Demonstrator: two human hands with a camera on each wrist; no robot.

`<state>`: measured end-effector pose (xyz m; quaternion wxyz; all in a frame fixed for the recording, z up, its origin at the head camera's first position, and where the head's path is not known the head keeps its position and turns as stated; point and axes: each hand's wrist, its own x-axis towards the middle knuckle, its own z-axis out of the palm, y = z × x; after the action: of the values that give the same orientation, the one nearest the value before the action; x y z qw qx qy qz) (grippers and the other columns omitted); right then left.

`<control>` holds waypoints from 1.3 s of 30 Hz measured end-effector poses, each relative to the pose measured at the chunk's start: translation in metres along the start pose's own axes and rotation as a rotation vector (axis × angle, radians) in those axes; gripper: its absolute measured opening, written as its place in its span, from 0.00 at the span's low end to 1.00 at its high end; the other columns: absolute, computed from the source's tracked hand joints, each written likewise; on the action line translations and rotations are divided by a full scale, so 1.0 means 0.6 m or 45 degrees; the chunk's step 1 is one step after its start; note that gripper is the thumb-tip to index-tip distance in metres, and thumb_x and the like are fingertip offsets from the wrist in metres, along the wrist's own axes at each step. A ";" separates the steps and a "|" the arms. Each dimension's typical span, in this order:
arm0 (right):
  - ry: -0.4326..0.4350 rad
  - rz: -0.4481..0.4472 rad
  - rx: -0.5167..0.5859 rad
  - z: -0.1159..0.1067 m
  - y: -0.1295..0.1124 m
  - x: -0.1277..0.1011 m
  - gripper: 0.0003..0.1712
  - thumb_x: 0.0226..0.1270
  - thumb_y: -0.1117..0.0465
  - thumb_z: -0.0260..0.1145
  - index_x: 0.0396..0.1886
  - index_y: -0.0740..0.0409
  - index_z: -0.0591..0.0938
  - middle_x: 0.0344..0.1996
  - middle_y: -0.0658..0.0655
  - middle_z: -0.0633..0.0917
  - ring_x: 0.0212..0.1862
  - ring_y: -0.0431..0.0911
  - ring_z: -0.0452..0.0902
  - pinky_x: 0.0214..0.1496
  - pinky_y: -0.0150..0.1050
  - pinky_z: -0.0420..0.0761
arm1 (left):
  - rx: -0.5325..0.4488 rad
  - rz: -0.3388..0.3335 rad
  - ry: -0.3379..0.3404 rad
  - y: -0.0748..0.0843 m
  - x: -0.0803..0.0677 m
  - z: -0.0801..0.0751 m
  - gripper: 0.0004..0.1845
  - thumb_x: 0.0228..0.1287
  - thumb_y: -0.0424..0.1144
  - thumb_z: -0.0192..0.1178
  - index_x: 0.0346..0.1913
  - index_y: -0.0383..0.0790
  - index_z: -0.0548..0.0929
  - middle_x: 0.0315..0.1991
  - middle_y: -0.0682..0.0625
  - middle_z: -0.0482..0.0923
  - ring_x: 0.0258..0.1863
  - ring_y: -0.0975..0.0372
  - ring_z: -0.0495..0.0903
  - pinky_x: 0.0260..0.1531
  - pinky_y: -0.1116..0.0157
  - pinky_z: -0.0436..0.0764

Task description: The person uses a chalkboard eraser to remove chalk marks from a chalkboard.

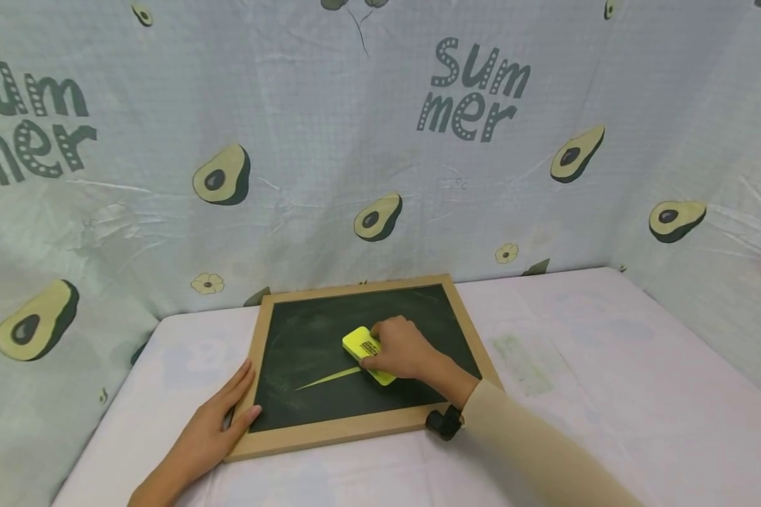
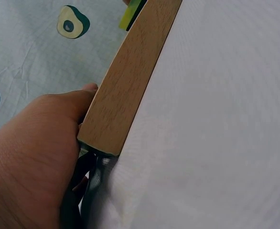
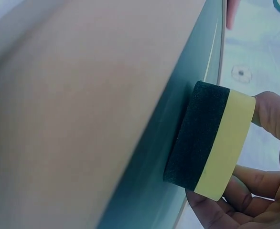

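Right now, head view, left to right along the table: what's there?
Left hand on the frame's corner → yellow chalk streak → yellow eraser → right hand gripping it, all on the chalkboard.

The right hand [image 3: 254,191] at five o'clock grips a yellow-backed eraser [image 3: 209,140], its dark felt pressed flat against the chalkboard [image 3: 145,171].

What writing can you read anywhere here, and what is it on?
"sum mer" in two lines, on the avocado-print cloth backdrop, right of centre.
"um mer", the same word cut off by the picture's left edge, on the same cloth.
Black print on the yellow eraser under the right hand: too small to read.
The chalkboard bears only a yellow chalk stroke, no words.
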<state>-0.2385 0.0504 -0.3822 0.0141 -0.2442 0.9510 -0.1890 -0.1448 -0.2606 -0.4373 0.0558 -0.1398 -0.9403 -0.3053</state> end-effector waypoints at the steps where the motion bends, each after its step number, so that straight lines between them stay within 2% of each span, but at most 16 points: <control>1: -0.008 -0.005 -0.003 0.003 -0.006 0.003 0.29 0.55 0.48 0.73 0.49 0.65 0.84 0.37 0.55 0.84 0.31 0.42 0.73 0.31 0.34 0.75 | 0.001 -0.003 -0.001 0.000 0.000 0.000 0.37 0.68 0.51 0.57 0.72 0.34 0.60 0.74 0.44 0.51 0.69 0.42 0.55 0.58 0.40 0.62; 11: -0.056 -0.096 -0.092 0.027 -0.079 0.028 0.23 0.56 0.46 0.71 0.43 0.59 0.84 0.27 0.48 0.80 0.27 0.39 0.71 0.28 0.31 0.71 | 0.008 -0.010 -0.005 0.000 0.000 -0.001 0.37 0.68 0.52 0.57 0.72 0.33 0.60 0.74 0.43 0.51 0.69 0.41 0.55 0.59 0.40 0.62; 17: -0.075 -0.133 -0.091 0.042 -0.118 0.038 0.22 0.56 0.46 0.72 0.40 0.58 0.84 0.23 0.46 0.77 0.24 0.37 0.70 0.24 0.28 0.70 | 0.032 0.003 0.019 -0.003 -0.002 0.001 0.36 0.68 0.51 0.57 0.72 0.34 0.61 0.74 0.44 0.52 0.69 0.43 0.56 0.59 0.43 0.63; 19: -0.081 -0.146 -0.096 0.046 -0.128 0.040 0.22 0.56 0.46 0.72 0.41 0.59 0.84 0.23 0.46 0.77 0.25 0.37 0.70 0.25 0.28 0.70 | 0.040 0.011 0.028 -0.005 -0.003 0.002 0.36 0.68 0.51 0.57 0.72 0.35 0.62 0.74 0.45 0.52 0.69 0.44 0.57 0.62 0.50 0.64; 23: -0.085 -0.174 -0.134 0.055 -0.144 0.044 0.22 0.56 0.44 0.71 0.40 0.58 0.84 0.23 0.46 0.77 0.26 0.37 0.70 0.26 0.28 0.70 | 0.037 0.025 0.036 -0.006 -0.005 0.003 0.35 0.69 0.51 0.57 0.72 0.36 0.62 0.74 0.47 0.53 0.69 0.45 0.57 0.62 0.55 0.63; 26: -0.084 -0.181 -0.171 0.058 -0.152 0.043 0.23 0.56 0.43 0.71 0.41 0.57 0.84 0.24 0.46 0.77 0.27 0.37 0.70 0.28 0.29 0.71 | 0.027 0.039 0.044 -0.005 -0.005 0.003 0.35 0.69 0.50 0.57 0.72 0.36 0.62 0.74 0.46 0.53 0.69 0.45 0.57 0.65 0.65 0.59; 27: -0.086 -0.184 -0.192 0.059 -0.154 0.042 0.24 0.57 0.43 0.70 0.42 0.57 0.84 0.26 0.46 0.77 0.28 0.38 0.70 0.29 0.29 0.72 | 0.023 0.044 0.049 -0.005 -0.005 0.003 0.35 0.68 0.50 0.57 0.71 0.35 0.62 0.74 0.46 0.53 0.69 0.44 0.57 0.64 0.72 0.55; 30: -0.075 -0.194 -0.245 0.063 -0.157 0.036 0.28 0.57 0.41 0.70 0.47 0.58 0.83 0.30 0.48 0.78 0.31 0.38 0.70 0.31 0.31 0.73 | 0.019 0.047 0.060 -0.005 -0.006 0.003 0.35 0.68 0.49 0.58 0.71 0.34 0.63 0.73 0.45 0.54 0.68 0.44 0.58 0.59 0.82 0.49; 33: -0.057 -0.198 -0.286 0.065 -0.151 0.028 0.31 0.57 0.40 0.69 0.51 0.59 0.82 0.33 0.50 0.77 0.32 0.39 0.70 0.30 0.32 0.74 | 0.014 0.029 0.036 -0.003 -0.005 0.005 0.35 0.68 0.50 0.57 0.71 0.34 0.62 0.74 0.44 0.53 0.69 0.43 0.57 0.66 0.66 0.58; 34: -0.047 -0.196 -0.291 0.065 -0.146 0.025 0.32 0.57 0.40 0.69 0.51 0.59 0.81 0.33 0.51 0.77 0.31 0.39 0.70 0.29 0.32 0.74 | 0.010 0.019 0.024 -0.003 -0.005 0.006 0.35 0.68 0.51 0.57 0.71 0.34 0.62 0.74 0.45 0.53 0.69 0.43 0.57 0.65 0.58 0.60; 35: -0.040 -0.191 -0.294 0.063 -0.141 0.023 0.32 0.57 0.40 0.69 0.52 0.59 0.81 0.33 0.51 0.77 0.31 0.40 0.70 0.29 0.32 0.74 | 0.001 0.011 0.015 -0.002 -0.004 0.007 0.36 0.68 0.51 0.57 0.71 0.34 0.62 0.74 0.44 0.52 0.69 0.43 0.56 0.65 0.54 0.61; 37: -0.034 -0.177 -0.291 0.058 -0.128 0.018 0.33 0.57 0.40 0.69 0.53 0.60 0.80 0.32 0.51 0.76 0.31 0.40 0.70 0.28 0.32 0.73 | 0.008 -0.012 -0.013 -0.001 -0.003 0.007 0.37 0.68 0.52 0.56 0.72 0.34 0.61 0.74 0.44 0.51 0.69 0.42 0.55 0.59 0.41 0.62; 39: -0.021 -0.153 -0.285 0.051 -0.112 0.012 0.33 0.57 0.41 0.69 0.53 0.60 0.80 0.32 0.52 0.76 0.30 0.41 0.69 0.27 0.32 0.72 | 0.008 -0.027 -0.026 -0.001 -0.002 0.006 0.38 0.68 0.53 0.56 0.72 0.34 0.60 0.74 0.43 0.50 0.69 0.41 0.55 0.59 0.39 0.61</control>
<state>-0.2106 -0.0182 -0.3856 -0.0168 -0.3023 0.9497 -0.0802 -0.1437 -0.2594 -0.4406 0.0434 -0.1328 -0.9432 -0.3014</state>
